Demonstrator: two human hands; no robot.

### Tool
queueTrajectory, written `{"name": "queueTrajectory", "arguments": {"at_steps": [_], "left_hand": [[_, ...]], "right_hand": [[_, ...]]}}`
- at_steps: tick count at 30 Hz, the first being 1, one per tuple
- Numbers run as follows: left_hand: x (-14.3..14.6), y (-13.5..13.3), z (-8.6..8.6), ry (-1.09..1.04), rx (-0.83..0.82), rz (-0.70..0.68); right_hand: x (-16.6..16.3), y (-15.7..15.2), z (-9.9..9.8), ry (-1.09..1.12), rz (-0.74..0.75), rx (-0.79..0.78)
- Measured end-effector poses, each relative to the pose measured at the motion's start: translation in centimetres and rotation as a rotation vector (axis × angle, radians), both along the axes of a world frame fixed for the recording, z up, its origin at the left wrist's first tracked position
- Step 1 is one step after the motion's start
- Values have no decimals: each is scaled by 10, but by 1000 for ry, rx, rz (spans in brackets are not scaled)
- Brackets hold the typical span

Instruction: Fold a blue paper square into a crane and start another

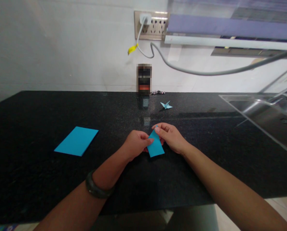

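Note:
A folded piece of blue paper (156,147) is held between both hands just above the black counter. My left hand (136,143) pinches its left edge, thumb on top. At the paper's upper corner, my right hand (170,136) grips with the thumb and bent fingers. The fingers beneath the paper are partly hidden. To the left lies a flat stack of blue paper sheets (76,141). Beyond my hands sits a small pale-blue folded paper crane (166,105).
A phone-like upright object (144,78), blurred out, leans at the wall beside a beaded string (158,92). A grey cable (182,69) hangs from the wall socket (151,25). On the right is a metal sink (273,118). The black counter's front edge (157,210) runs close to me.

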State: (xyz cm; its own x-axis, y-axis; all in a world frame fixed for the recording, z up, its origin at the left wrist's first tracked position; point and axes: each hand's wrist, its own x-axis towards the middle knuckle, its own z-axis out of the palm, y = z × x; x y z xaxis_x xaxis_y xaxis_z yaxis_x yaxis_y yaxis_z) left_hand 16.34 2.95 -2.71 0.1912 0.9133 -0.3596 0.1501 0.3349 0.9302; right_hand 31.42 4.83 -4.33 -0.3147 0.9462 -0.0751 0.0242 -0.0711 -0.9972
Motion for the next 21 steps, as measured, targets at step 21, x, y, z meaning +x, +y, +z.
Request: {"name": "queueTrajectory", "arguments": {"at_steps": [21], "left_hand": [[-4,-2,1,-103,-33,-77]], "right_hand": [[14,16,8,97,-406,25]]}}
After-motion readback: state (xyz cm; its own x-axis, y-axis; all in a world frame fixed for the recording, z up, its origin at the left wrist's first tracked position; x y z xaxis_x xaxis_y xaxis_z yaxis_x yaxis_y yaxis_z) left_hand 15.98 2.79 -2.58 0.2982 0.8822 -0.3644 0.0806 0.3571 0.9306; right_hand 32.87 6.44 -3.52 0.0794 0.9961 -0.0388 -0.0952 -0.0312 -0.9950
